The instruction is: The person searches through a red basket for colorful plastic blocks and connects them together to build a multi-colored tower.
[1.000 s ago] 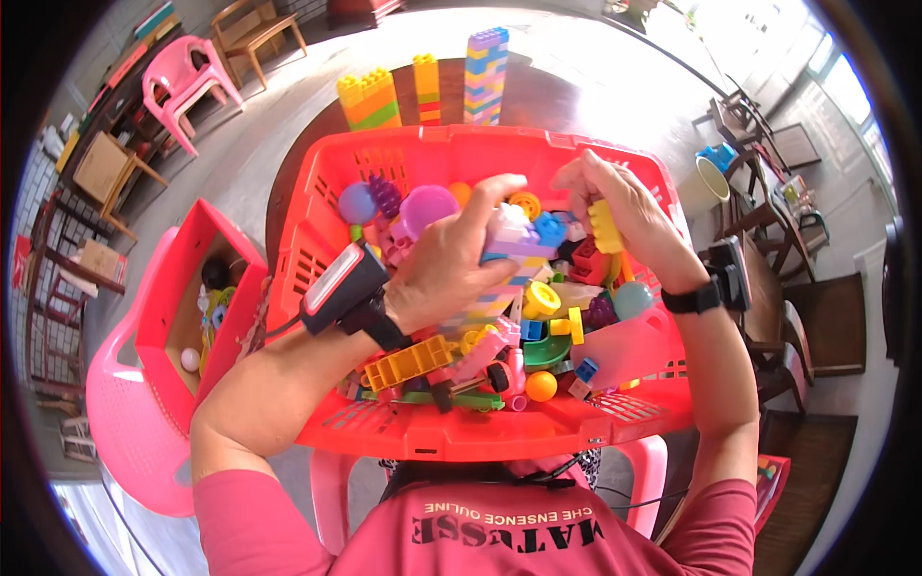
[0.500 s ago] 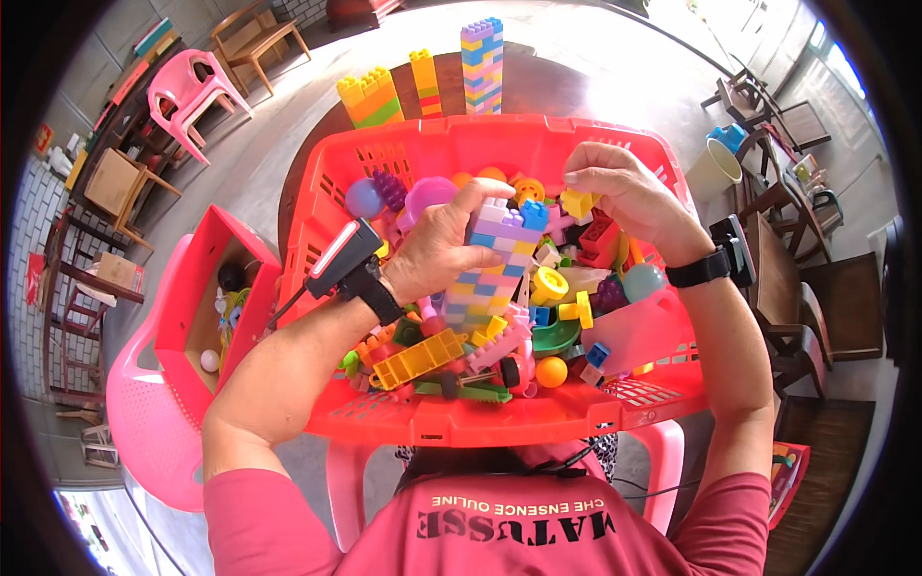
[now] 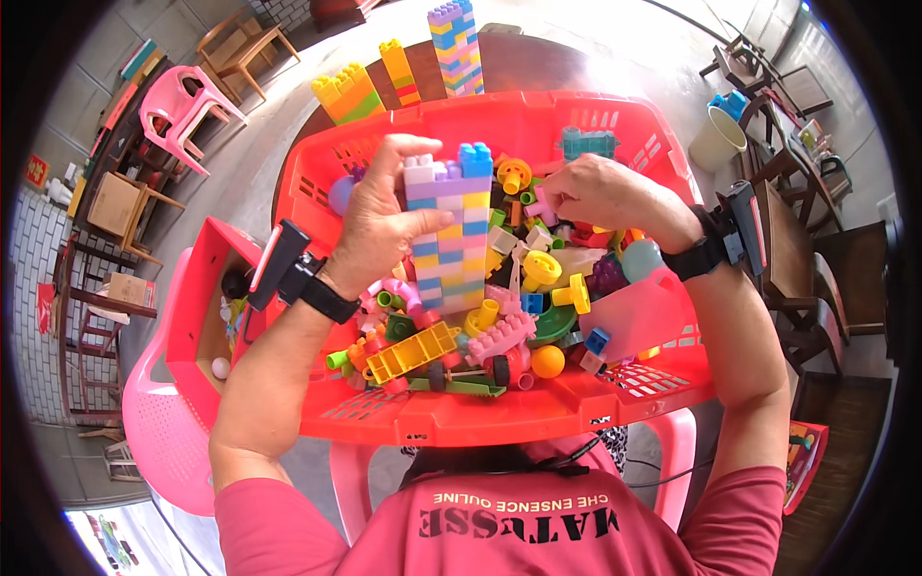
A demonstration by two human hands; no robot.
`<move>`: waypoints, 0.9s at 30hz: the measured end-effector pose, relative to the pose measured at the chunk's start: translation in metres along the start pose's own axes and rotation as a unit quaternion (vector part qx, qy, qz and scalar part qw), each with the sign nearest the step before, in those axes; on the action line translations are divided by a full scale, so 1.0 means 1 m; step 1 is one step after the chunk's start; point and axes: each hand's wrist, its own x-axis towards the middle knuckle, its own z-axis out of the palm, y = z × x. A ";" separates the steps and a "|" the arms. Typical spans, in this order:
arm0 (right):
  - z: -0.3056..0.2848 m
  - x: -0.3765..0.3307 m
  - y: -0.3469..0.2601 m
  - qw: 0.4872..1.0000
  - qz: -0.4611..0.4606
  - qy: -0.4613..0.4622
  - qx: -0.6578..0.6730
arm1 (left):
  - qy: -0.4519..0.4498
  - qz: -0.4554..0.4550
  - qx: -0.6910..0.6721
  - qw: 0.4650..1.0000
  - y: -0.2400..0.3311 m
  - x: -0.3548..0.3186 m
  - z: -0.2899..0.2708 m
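Note:
My left hand (image 3: 370,226) is closed round the upper part of a tower of building blocks (image 3: 451,254) in blue, yellow, lilac, pink and white. The tower stands nearly upright over the heap of toys, a bright blue block at its top. Over the right part of the heap, my right hand (image 3: 600,197) has its fingers bent down and bunched together. Its fingertips are at a pink toy piece (image 3: 544,206); whether they grip it or something smaller is hidden. Below lie a yellow round piece (image 3: 541,271), a pink block strip (image 3: 501,336) and an orange ball (image 3: 547,361).
A red plastic basket (image 3: 499,408) holds the toys and rests before me. Behind it on a round brown table (image 3: 519,62) stand a tall block tower (image 3: 456,48) and two shorter yellow-topped stacks. A pink chair (image 3: 158,451) bearing a red box (image 3: 213,259) is at the left.
My left hand and the tower have shifted left and become more upright. The right hand has moved down into the toys; the yellow block it held no longer shows in its fingers.

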 end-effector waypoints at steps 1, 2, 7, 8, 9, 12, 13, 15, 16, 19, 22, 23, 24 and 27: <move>0.001 0.000 -0.001 1.000 0.006 -0.014 -0.012 | 0.011 0.011 0.008 1.000 0.002 0.000 -0.002; 0.003 0.001 -0.002 1.000 0.000 -0.020 -0.017 | 0.025 0.008 0.027 0.999 0.004 0.001 -0.004; 0.019 0.002 -0.005 0.993 -0.002 -0.047 -0.105 | 0.040 0.002 0.064 0.997 0.009 0.003 -0.012; 0.022 0.002 -0.006 0.992 -0.005 -0.038 -0.117 | 0.040 -0.013 0.073 0.996 0.010 0.004 -0.014; 0.025 0.002 -0.006 0.991 -0.010 -0.030 -0.129 | 0.031 0.009 0.075 0.997 0.011 0.003 -0.014; 0.033 0.004 -0.010 0.987 0.016 -0.041 -0.152 | 0.037 0.034 0.094 0.994 0.017 0.003 -0.015; 0.035 0.004 -0.012 0.988 0.022 -0.036 -0.148 | 0.044 0.037 0.101 0.993 0.020 0.003 -0.017; 0.038 0.005 -0.018 0.988 0.036 -0.034 -0.148 | 0.063 0.040 0.090 0.993 0.027 0.003 -0.020; 0.038 0.005 -0.020 0.988 0.025 -0.047 -0.146 | 0.075 0.054 0.085 0.992 0.030 0.004 -0.022; 0.034 0.005 -0.026 0.985 -0.029 -0.117 -0.125 | 0.116 0.090 0.096 0.984 0.038 0.005 -0.027; 0.023 0.002 -0.029 0.965 -0.063 -0.238 -0.094 | 0.135 0.100 0.081 0.982 0.041 0.005 -0.029; 0.019 0.000 -0.030 0.958 -0.048 -0.268 -0.093 | 0.141 0.104 0.072 0.982 0.042 0.006 -0.029; 0.016 -0.001 -0.030 0.952 -0.043 -0.292 -0.085 | 0.142 0.102 0.065 0.982 0.042 0.005 -0.029; 0.013 -0.002 -0.030 0.969 -0.007 -0.239 -0.065 | 0.145 0.103 0.056 0.983 0.041 0.005 -0.028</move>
